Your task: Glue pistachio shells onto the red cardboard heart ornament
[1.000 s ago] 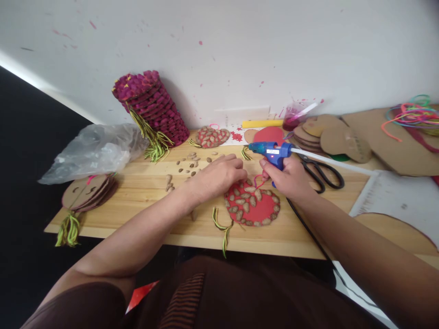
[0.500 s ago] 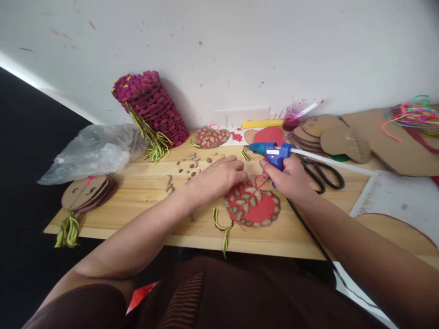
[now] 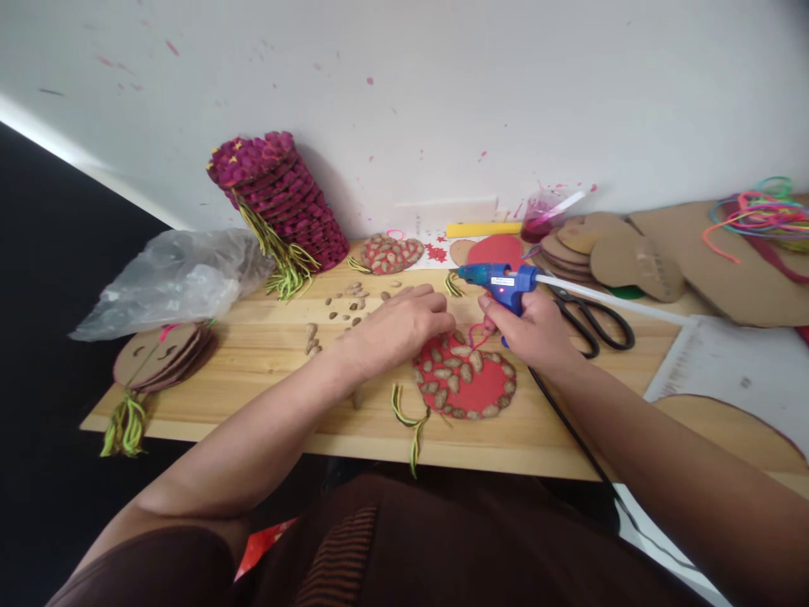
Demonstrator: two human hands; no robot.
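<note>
My right hand (image 3: pixel 534 333) is wrapped round the handle of a blue hot glue gun (image 3: pixel 499 282). A long white glue stick (image 3: pixel 607 299) juts from its back, and the nozzle points left. My left hand (image 3: pixel 414 324) is closed, fingers bent and pressed together, over the upper left edge of a red cardboard shape (image 3: pixel 477 394). What its fingertips hold, if anything, is hidden. Peanuts (image 3: pixel 453 384) line the shape's rim and cover its left part; the lower middle is bare red. A pink cord loop (image 3: pixel 479 335) is at its top, and a yellow-green tassel (image 3: pixel 414 430) lies at its left.
Loose peanuts (image 3: pixel 357 291) lie behind my left arm. Black-handled scissors (image 3: pixel 603 324) are right of the glue gun, whose black cord (image 3: pixel 569 426) runs off the table's front edge. A purple firecracker-shaped craft (image 3: pixel 284 202) leans on the wall beside a plastic bag (image 3: pixel 174 274).
My left fingertips have shifted very slightly left over the red shape. The glue gun and my right hand have stayed in place.
</note>
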